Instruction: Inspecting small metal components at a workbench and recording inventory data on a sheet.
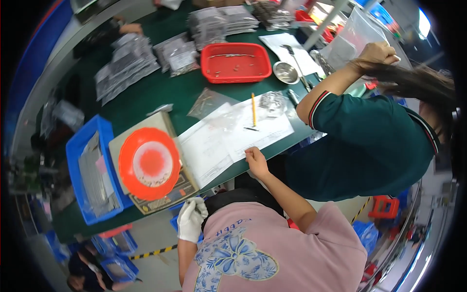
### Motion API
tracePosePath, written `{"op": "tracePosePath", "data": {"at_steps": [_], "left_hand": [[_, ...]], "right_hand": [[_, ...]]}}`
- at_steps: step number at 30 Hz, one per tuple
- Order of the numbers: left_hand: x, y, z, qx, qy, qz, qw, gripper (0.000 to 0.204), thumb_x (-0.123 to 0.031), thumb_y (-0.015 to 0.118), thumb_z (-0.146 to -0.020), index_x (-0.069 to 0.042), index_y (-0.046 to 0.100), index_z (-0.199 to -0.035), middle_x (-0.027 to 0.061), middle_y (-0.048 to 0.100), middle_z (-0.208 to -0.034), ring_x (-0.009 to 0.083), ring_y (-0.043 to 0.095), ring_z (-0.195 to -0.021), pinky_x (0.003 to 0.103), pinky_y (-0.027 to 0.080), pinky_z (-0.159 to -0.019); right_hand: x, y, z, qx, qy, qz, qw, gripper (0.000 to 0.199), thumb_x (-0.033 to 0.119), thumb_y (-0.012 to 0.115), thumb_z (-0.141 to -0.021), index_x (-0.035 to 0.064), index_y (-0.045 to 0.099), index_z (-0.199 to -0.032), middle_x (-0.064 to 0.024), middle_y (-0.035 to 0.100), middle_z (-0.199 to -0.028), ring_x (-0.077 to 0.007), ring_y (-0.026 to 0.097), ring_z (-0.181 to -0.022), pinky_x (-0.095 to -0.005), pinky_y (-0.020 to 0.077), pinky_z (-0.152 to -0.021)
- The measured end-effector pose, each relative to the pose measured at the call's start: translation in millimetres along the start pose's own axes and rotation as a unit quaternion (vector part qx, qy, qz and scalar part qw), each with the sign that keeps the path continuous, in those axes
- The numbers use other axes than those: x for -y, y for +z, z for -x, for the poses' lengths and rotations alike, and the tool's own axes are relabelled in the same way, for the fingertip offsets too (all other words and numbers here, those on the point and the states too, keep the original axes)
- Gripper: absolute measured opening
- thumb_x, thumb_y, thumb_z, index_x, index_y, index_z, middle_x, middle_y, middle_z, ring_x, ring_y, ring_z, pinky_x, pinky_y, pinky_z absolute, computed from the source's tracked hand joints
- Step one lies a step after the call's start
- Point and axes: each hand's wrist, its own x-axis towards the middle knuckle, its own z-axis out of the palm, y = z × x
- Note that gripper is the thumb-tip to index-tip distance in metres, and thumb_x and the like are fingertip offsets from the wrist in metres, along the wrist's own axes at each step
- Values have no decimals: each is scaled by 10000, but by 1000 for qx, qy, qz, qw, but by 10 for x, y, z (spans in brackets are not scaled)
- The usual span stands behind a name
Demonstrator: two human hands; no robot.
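2 hands part-curl, any grip impossible to tell: the bare right hand (pixel 256 162), nearer, is by the lower edge of white paper sheets (pixel 209 151) spread mid-frame, slanting up rightward; the white-gloved left hand (pixel 192 218) is lower left, off the dark green bench (pixel 177 95).

Wears a dusty-pink short-sleeved T-shirt (pixel 316 248), printed across the front with a large blue-and-white floral bow (pixel 241 258) edged in pale yellow, plus a line of blue lettering (pixel 238 224) beside it. Has a creased white cloth glove (pixel 188 225) on the left hand (pixel 191 218) and a black garment (pixel 243 196) at the waist.
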Motion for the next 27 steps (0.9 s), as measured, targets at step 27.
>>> {"op": "tracePosePath", "data": {"at_steps": [27], "left_hand": [[256,617,-483,-108,-70,10,992,145,-238,461,-810,-102,485,-855,-3,477,-683,114,439,-604,247,356,-518]], "right_hand": [[-281,-998,-2168,-126,36,409,903,105,140,503,-670,79,581,-705,-128,598,-723,-276,593,-680,-370,470,-570]]}}
